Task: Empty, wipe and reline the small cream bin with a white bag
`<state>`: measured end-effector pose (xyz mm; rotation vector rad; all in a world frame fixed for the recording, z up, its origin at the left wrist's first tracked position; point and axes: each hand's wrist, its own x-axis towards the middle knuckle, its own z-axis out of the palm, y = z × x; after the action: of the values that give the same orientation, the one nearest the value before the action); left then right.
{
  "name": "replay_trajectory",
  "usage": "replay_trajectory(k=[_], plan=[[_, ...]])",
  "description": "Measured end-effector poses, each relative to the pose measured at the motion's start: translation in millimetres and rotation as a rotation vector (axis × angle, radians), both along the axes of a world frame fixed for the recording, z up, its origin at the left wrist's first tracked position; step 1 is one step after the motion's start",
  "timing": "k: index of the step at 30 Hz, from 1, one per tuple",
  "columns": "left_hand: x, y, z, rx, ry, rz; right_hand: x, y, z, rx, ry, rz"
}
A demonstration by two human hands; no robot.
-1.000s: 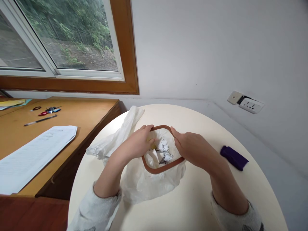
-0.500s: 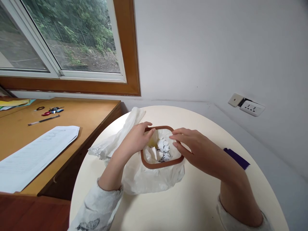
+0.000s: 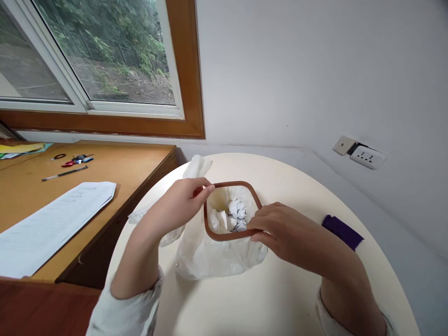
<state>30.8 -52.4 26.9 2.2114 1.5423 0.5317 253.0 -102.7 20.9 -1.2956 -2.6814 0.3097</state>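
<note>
Left hand (image 3: 180,201) and right hand (image 3: 282,228) are gripping brown rim (image 3: 229,236) at opposite corners; white plastic bag (image 3: 219,261) is hanging below, crumpled paper (image 3: 238,210) is lying inside, all sitting on round table (image 3: 245,303).

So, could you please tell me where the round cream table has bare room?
The table is bare in front, between the forearms, and back right, between the brown rounded square rim, right hand and dark purple cloth. Thin white plastic and the left hand crowd its left.
</note>
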Motion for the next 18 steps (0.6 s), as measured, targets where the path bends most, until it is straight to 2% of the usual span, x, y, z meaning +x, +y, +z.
replay_trajectory(k=[4, 6, 14, 18], plan=[[-4, -16, 11.3, -0.122, 0.096, -0.227, -5, 9, -6, 0.067, 0.02, -0.016], [-1, -20, 11.8, -0.143, 0.111, -0.288, -7, 18, -12, 0.107, 0.049, -0.031], [9, -11, -4.4, -0.081, 0.136, -0.151, -13, 56, -45, 0.244, 0.24, -0.05], [12, -5, -19.1, -0.01, 0.149, -0.145, -20, 74, -71, 0.383, 0.423, -0.063]])
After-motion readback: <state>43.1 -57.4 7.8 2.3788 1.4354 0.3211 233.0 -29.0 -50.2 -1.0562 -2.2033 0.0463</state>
